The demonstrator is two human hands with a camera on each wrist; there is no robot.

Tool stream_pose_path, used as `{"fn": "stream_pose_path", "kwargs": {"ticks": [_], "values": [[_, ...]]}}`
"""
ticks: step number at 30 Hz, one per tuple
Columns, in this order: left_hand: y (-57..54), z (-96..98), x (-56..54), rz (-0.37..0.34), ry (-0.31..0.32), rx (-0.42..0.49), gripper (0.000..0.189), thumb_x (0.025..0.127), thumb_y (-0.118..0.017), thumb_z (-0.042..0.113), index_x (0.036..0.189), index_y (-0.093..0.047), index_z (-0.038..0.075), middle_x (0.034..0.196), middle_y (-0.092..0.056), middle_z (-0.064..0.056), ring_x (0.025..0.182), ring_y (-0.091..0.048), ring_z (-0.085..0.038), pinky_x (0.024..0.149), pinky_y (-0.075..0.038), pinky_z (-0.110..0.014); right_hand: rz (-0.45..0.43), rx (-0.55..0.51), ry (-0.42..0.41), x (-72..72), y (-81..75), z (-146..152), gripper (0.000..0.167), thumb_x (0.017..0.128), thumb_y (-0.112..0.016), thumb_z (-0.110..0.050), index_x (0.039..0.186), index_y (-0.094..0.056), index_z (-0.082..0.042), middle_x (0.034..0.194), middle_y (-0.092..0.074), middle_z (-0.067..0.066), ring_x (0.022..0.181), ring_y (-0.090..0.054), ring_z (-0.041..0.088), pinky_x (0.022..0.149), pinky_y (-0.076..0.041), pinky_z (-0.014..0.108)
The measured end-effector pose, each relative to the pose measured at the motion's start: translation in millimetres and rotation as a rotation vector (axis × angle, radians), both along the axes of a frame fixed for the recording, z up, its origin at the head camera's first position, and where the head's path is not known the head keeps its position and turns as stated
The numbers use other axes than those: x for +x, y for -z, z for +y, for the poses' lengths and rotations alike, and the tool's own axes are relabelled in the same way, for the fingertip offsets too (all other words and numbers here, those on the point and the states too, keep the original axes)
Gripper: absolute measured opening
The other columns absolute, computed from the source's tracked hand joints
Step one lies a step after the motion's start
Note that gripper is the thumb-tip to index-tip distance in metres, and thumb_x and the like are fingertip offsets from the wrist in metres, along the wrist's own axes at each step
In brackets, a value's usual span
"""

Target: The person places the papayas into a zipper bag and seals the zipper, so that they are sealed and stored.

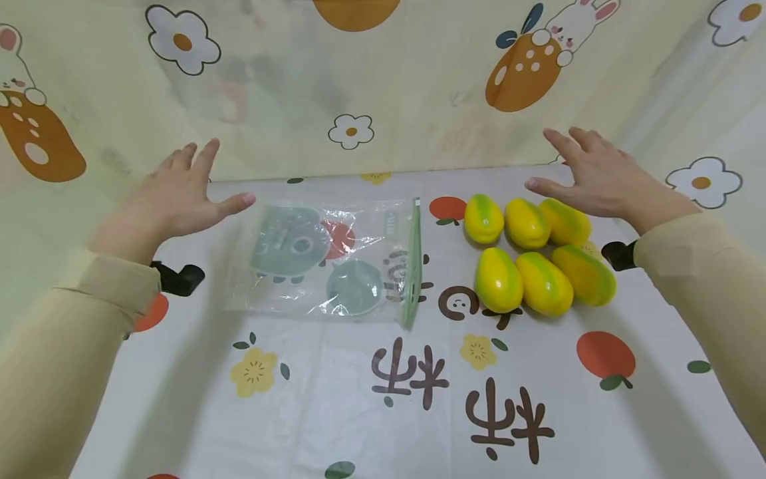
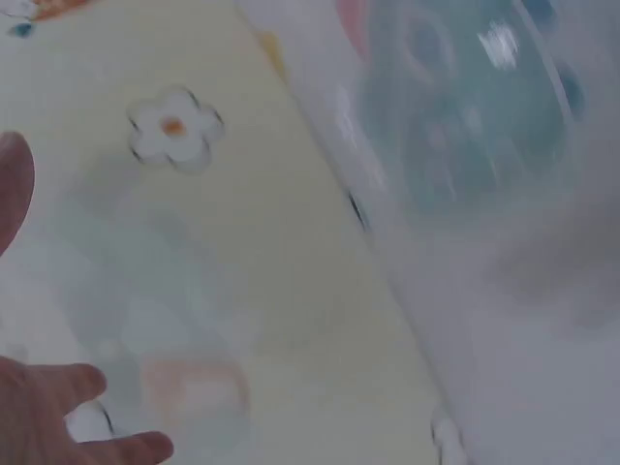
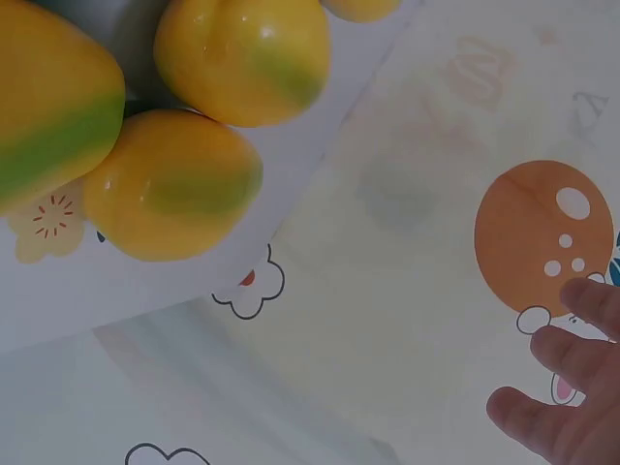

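Left hand [image 1: 170, 196] and right hand [image 1: 604, 174] raised with spread fingers, holding nothing

The left hand hangs above the left end of a clear bag [image 1: 311, 283], its fingers extended and its thumb held wide, pointing right across the bag's far corner; it has hold of nothing. The bag lies flat on the desk [image 1: 281, 436], to the right of that hand and a little nearer the person than its thumb. A green zip strip [image 1: 413, 273] runs along the bag's end farther from the left hand. Green shapes show on the bag, a large one closer to the left hand and a smaller round one farther right; the left wrist view is blurred, so whether they are printed on it or lie inside is hard to say.

The right hand is likewise stretched wide, thumb well apart from the fingers, with nothing in its hold. Just below it and toward the person, six yellow fruits [image 1: 543, 286] with green streaks lie on the desk in two rows of three. From the right wrist, its visible fingertips show well apart from the fruits, before a cream cloth [image 1: 419, 80] with flowers and rabbits, which hangs beyond both hands.
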State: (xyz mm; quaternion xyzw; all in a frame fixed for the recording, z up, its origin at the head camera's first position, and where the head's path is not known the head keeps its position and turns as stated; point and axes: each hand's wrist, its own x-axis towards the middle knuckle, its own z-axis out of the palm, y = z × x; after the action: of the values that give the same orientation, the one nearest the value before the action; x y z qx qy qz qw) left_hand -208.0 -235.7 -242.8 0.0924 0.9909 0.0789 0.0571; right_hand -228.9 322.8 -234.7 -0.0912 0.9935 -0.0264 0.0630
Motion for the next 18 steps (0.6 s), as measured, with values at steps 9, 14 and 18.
{"fn": "stream_pose_path", "kwargs": {"ticks": [9,14,18], "values": [[49.3,125.3,52.5,0.035,0.204,0.314,0.098,0.094,-0.058,0.063,0.166,-0.008,0.02,0.165,-0.024,-0.026,0.151,-0.029,-0.046,0.119,-0.028,-0.066,0.008,-0.031,0.018,5.0,3.1,1,0.101,0.095,-0.039,-0.075,0.165,0.005,-0.016,0.166,0.004,0.034,0.149,-0.009,0.06,0.113,-0.015,0.08],[86.2,195.3,73.7,0.046,0.21,0.414,0.09,0.093,-0.063,0.058,0.163,-0.023,0.019,0.156,-0.04,-0.024,0.139,-0.047,-0.041,0.111,-0.044,-0.059,0.004,-0.049,0.016,8.3,5.3,-1,0.1,0.095,-0.04,-0.075,0.165,0.005,-0.019,0.167,0.003,0.033,0.15,-0.009,0.059,0.114,-0.015,0.078],[110.1,229.9,85.4,0.114,0.174,0.4,0.082,0.092,-0.069,0.05,0.159,-0.035,0.016,0.149,-0.047,-0.025,0.129,-0.055,-0.041,0.099,-0.053,-0.055,0.005,-0.073,-0.002,13.1,6.8,-9,0.097,0.096,-0.04,-0.073,0.165,0.003,-0.02,0.168,-0.002,0.031,0.15,-0.015,0.058,0.115,-0.018,0.077]]}}
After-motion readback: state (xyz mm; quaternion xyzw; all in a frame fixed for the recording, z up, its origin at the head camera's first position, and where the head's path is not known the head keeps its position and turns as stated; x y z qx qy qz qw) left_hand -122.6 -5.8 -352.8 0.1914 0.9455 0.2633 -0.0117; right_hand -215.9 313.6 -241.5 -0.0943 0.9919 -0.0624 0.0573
